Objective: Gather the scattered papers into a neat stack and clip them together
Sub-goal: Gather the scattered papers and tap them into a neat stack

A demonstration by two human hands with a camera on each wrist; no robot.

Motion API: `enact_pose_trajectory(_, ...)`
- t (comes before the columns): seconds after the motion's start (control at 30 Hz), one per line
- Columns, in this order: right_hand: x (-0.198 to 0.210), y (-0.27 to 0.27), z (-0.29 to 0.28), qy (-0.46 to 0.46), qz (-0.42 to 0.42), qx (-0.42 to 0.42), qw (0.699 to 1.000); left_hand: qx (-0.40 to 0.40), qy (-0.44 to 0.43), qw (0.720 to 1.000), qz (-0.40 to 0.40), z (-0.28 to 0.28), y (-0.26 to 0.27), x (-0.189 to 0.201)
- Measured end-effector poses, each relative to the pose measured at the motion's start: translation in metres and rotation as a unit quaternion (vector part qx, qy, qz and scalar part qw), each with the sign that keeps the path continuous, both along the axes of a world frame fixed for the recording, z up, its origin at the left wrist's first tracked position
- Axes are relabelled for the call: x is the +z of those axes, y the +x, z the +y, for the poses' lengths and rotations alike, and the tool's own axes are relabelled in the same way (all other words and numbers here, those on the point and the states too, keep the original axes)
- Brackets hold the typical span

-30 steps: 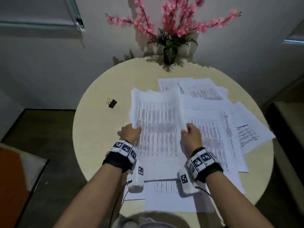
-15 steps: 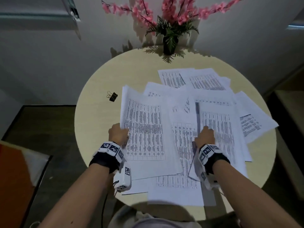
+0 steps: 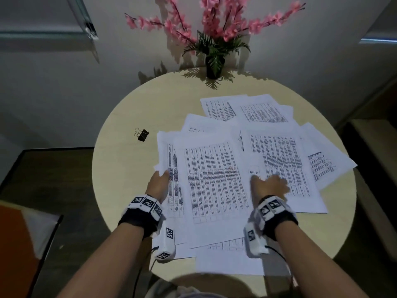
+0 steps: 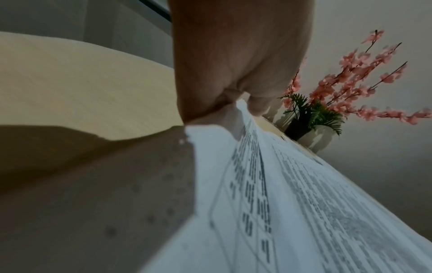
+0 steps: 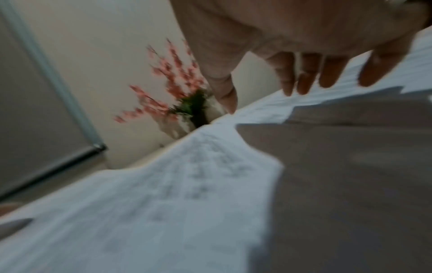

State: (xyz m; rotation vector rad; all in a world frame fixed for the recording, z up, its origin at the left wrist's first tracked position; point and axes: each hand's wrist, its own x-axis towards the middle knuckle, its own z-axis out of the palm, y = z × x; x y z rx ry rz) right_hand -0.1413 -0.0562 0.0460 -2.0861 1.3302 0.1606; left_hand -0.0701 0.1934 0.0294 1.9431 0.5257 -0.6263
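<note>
Printed white papers (image 3: 277,162) lie scattered and overlapping on the round beige table (image 3: 120,168). My left hand (image 3: 164,174) pinches the left edge of a small pile of sheets (image 3: 214,179) in front of me; the left wrist view shows thumb and fingers (image 4: 257,105) closed on that edge (image 4: 236,118). My right hand (image 3: 268,181) is blurred, fingers spread flat over a sheet to the right of the pile. In the right wrist view its fingers (image 5: 304,77) are straight just over the papers (image 5: 163,203), holding nothing. A black binder clip (image 3: 142,134) lies alone on the table's left side.
A dark vase of pink flowers (image 3: 214,65) stands at the table's far edge against the wall. More sheets (image 3: 227,261) hang over the near edge below my wrists. Bare tabletop shows at the left around the clip. A bench (image 3: 376,134) sits to the right.
A sheet once held up by both hands now lies flat on the pile the left hand grips. The right hand has let go and spread open over the sheets to the right.
</note>
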Motion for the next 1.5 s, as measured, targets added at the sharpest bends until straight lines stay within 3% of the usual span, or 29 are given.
enact_pose_trajectory(0.07, -0.002, -0.004, -0.012, 0.0, 0.054, 0.007, 0.999, -0.026, 0.004, 0.999, 0.038, -0.002, -0.003, 0.002)
enact_pose_trajectory(0.17, -0.007, 0.007, 0.011, 0.123, -0.019, 0.096, 0.988, -0.065, -0.062, 0.996, 0.02, -0.01, -0.009, -0.004)
enact_pose_trajectory(0.27, -0.008, 0.014, 0.05, 0.26, -0.085, 0.146, 0.951, -0.085, -0.044, 0.995, -0.013, -0.011, -0.006, -0.026)
enact_pose_trajectory(0.33, -0.007, 0.014, 0.069, 0.214, -0.075, 0.246, 0.942, -0.08, -0.051, 0.995, -0.025, -0.012, -0.013, -0.008)
enact_pose_trajectory(0.4, -0.007, 0.013, 0.079, 0.096, -0.051, 0.36, 0.927, -0.06, -0.026, 0.998, -0.016, -0.008, -0.017, -0.006)
enact_pose_trajectory(0.47, -0.01, 0.01, 0.079, 0.052, -0.073, 0.405, 0.91, -0.043, -0.006, 0.999, -0.009, -0.003, -0.019, -0.011)
enact_pose_trajectory(0.53, -0.014, 0.01, 0.068, 0.087, -0.12, 0.339, 0.929, -0.03, 0.005, 0.999, -0.028, -0.001, -0.021, -0.007)
enact_pose_trajectory(0.63, -0.022, 0.012, 0.037, 0.145, -0.15, 0.154, 0.966, -0.035, 0.009, 0.994, -0.105, -0.003, -0.016, 0.008)
enact_pose_trajectory(0.73, -0.033, 0.012, 0.011, 0.124, -0.07, 0.17, 0.975, -0.059, 0.044, 0.974, -0.216, -0.001, -0.004, 0.039)
enact_pose_trajectory(0.83, -0.026, 0.017, 0.002, 0.124, -0.075, 0.183, 0.972, -0.055, 0.047, 0.955, -0.289, 0.01, 0.014, 0.071)
enact_pose_trajectory(0.9, -0.007, 0.024, 0.002, 0.219, -0.16, 0.168, 0.948, -0.035, 0.025, 0.949, -0.312, 0.017, 0.024, 0.087)
enact_pose_trajectory(0.97, 0.02, 0.033, 0.006, 0.341, -0.27, 0.175, 0.883, -0.028, -0.005, 0.945, -0.326, 0.017, 0.029, 0.103)
enact_pose_trajectory(1.07, 0.071, 0.042, 0.02, 0.405, -0.372, 0.206, 0.809, -0.02, -0.081, 0.933, -0.351, 0.005, 0.03, 0.134)
enact_pose_trajectory(1.23, 0.142, 0.057, 0.035, 0.327, -0.497, 0.17, 0.785, 0.04, -0.172, 0.886, -0.429, -0.019, 0.03, 0.193)
enact_pose_trajectory(1.4, 0.168, 0.051, 0.027, 0.259, -0.529, 0.138, 0.796, 0.024, -0.213, 0.857, -0.469, -0.023, 0.026, 0.229)
enact_pose_trajectory(1.5, 0.155, 0.043, 0.015, 0.302, -0.572, 0.17, 0.744, 0.017, -0.26, 0.86, -0.439, -0.014, 0.03, 0.208)
